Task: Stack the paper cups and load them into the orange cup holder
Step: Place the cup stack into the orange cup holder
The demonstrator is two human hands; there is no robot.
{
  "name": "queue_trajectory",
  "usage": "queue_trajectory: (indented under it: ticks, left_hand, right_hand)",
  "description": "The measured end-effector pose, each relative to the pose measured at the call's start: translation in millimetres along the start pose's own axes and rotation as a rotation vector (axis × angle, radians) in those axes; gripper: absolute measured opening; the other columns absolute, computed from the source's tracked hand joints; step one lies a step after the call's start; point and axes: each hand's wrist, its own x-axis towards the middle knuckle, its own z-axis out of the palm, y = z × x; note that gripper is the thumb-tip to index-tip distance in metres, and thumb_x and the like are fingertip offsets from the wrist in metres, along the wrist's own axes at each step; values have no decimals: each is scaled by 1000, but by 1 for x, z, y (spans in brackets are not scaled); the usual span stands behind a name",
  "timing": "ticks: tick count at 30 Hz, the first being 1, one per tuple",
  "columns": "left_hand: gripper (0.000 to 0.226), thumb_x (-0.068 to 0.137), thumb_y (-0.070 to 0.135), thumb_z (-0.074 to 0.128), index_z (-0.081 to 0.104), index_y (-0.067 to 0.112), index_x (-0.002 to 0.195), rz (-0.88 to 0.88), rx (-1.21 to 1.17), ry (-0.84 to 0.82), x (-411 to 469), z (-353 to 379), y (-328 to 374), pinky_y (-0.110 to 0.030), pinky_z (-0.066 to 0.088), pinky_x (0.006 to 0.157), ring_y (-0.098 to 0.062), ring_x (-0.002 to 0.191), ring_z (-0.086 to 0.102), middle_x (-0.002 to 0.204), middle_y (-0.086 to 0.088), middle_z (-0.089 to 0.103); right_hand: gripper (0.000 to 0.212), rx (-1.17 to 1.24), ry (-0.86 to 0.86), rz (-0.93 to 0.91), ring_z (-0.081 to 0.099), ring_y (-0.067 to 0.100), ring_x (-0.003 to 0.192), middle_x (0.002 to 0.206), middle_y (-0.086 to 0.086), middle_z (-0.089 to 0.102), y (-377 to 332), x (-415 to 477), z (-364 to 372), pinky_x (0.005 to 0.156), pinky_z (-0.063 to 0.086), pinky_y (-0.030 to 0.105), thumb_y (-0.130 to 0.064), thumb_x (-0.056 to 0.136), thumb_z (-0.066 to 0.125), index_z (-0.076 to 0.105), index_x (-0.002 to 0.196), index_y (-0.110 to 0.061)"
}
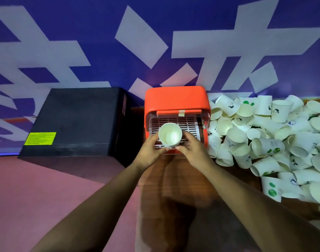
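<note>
The orange cup holder (175,100) stands at the far edge of the wooden table, its front open and a slotted white rack (188,121) showing inside. I hold a white paper cup (170,135), mouth up, in front of that opening over the rack's near edge. My left hand (149,152) grips its left side and my right hand (192,151) its right side and base. Whether more cups sit nested under it is hidden by my fingers.
A large heap of loose paper cups (268,142) covers the table to the right of the holder. A black box (73,122) with a yellow label stands to the left. The wooden table (173,197) runs toward me; a blue and white wall is behind.
</note>
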Motion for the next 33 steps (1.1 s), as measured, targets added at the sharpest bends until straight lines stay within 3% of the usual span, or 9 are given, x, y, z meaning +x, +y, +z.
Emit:
queue_trajectory:
  ticks: [4, 7, 11, 14, 18, 25, 28, 31, 33]
  left_hand:
    - [53, 84, 16, 77, 57, 16, 133, -78, -4, 66, 16, 7, -10, -32, 45, 106, -13, 119, 58, 125, 3, 64]
    - [51, 85, 16, 76, 57, 18, 132, -164, 0, 85, 25, 13, -19, -23, 48, 96, -13, 113, 62, 117, 5, 67]
    - [50, 84, 23, 76, 58, 23, 130, -232, 45, 146, 35, 20, -34, -35, 51, 100, -12, 113, 63, 119, 5, 69]
    - [51, 84, 17, 75, 58, 27, 131, -245, 23, 191, 41, 22, -32, -33, 53, 98, -7, 109, 64, 118, 7, 69]
    - [54, 86, 7, 69, 59, 31, 133, -258, -98, 257, 53, 25, -24, -27, 55, 91, -4, 101, 67, 114, 7, 71]
    - [49, 85, 40, 62, 56, 33, 134, -343, -172, 286, 77, 30, -30, -42, 49, 105, -6, 117, 63, 123, 8, 69]
    - [44, 92, 31, 56, 55, 31, 135, -356, -198, 288, 78, 28, -22, -42, 45, 108, -8, 121, 59, 129, 9, 65]
    - [48, 91, 20, 54, 53, 31, 137, -385, -277, 256, 81, 26, -24, -43, 46, 108, -11, 119, 61, 127, 7, 67]
    - [51, 89, 17, 53, 52, 32, 138, -395, -291, 236, 83, 25, -27, -46, 47, 106, -16, 117, 64, 127, 2, 66]
  right_hand:
    - [62, -19, -22, 4, 67, 10, 97, 110, -1, 69, 14, 28, 3, 85, 54, 28, -16, 87, 70, 44, 143, -24]
    - [57, -76, -79, 26, 67, 12, 94, 103, -1, 70, 22, 49, 6, 73, 48, 18, -17, 89, 68, 46, 141, -22]
    - [49, -130, -129, 30, 66, 14, 92, 104, 3, 70, 34, 73, 12, 65, 43, 12, -17, 90, 67, 49, 135, -16]
    - [51, -149, -159, 64, 65, 16, 93, 109, 5, 69, 41, 89, 16, 71, 46, 23, -23, 90, 67, 46, 137, -16]
    - [36, -125, -139, 75, 67, 19, 93, 104, 2, 70, 41, 107, 24, 75, 50, 32, -22, 90, 65, 52, 123, -16]
    - [17, -15, -95, 113, 66, 12, 90, 97, -4, 70, 34, 129, 29, 76, 44, 24, -15, 94, 61, 66, 107, -6]
    - [14, 5, -78, 120, 67, 16, 90, 96, 2, 73, 36, 135, 34, 76, 44, 23, -16, 94, 60, 69, 99, -6]
    - [19, -18, -68, 83, 59, 20, 78, 78, 0, 65, 36, 137, 38, 67, 37, 24, -11, 95, 55, 60, 78, -16]
    - [14, -4, -88, 99, 61, 24, 84, 85, 6, 67, 37, 139, 42, 71, 41, 28, -7, 95, 51, 61, 84, -10]
